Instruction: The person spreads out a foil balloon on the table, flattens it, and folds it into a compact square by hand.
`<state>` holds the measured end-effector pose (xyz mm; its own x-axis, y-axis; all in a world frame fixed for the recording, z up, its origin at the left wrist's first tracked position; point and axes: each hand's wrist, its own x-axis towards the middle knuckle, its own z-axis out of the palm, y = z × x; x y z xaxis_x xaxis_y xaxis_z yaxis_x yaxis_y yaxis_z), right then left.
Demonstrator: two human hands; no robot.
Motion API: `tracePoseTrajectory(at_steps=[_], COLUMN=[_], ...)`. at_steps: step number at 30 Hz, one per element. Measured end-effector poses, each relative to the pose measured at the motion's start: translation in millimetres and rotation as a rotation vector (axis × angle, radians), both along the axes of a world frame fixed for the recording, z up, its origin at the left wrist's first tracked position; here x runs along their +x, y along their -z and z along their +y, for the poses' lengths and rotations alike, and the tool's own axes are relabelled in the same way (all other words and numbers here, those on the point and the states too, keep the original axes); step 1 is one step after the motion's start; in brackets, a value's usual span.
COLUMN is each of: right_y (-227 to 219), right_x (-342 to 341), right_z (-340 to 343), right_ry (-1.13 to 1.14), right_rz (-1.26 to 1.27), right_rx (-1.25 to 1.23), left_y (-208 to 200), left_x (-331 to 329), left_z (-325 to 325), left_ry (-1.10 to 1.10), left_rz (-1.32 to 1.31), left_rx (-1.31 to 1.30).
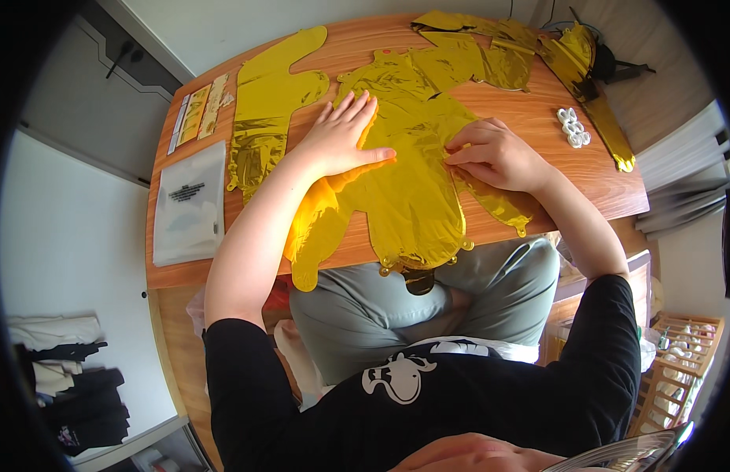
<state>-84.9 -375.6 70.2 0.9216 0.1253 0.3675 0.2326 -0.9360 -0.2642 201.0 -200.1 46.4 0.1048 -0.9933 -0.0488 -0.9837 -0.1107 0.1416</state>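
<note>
Eyeglasses (648, 448) sat nearest, lower right | left hand (345, 139) lay spread, gripping nothing, upon gold foil piece (412, 189) | it lay on the table (593, 175), probably light, limp, slick, easily creased; edge tabs (468, 245) seemed the best hold | right hand (491, 153) curled, fingertips pinching its right edge

One wide view looks down from the person's head (467, 454), close by, at the brown wooden table (589, 186) in the frame's upper half.
</note>
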Motion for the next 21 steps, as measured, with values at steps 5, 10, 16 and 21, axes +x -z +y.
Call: tracePoseTrajectory(at_steps=[5,10,16,21], right_y=[1.0,2.7,1.1,2.5], right_x=[0.7,1.3,-0.9,-0.3], right_z=[-1.4,-2.4,-4.1,-4.2], right_ry=[-0.023,-0.006,-0.007,-0.013], right_rz=[0.024,0.033,0.052,0.060], right_rx=[0.009,0.066,0.039,0.030], left_y=[1.9,1.6,0.5,1.1], left_x=[1.7,0.8,0.2,4.9], left_z=[1.2,0.8,1.2,0.4], left_ry=[0.005,0.008,0.010,0.008], left_rz=[-0.002,-0.014,-0.005,0.035], left_rx=[-0.004,-0.005,-0.009,0.016])
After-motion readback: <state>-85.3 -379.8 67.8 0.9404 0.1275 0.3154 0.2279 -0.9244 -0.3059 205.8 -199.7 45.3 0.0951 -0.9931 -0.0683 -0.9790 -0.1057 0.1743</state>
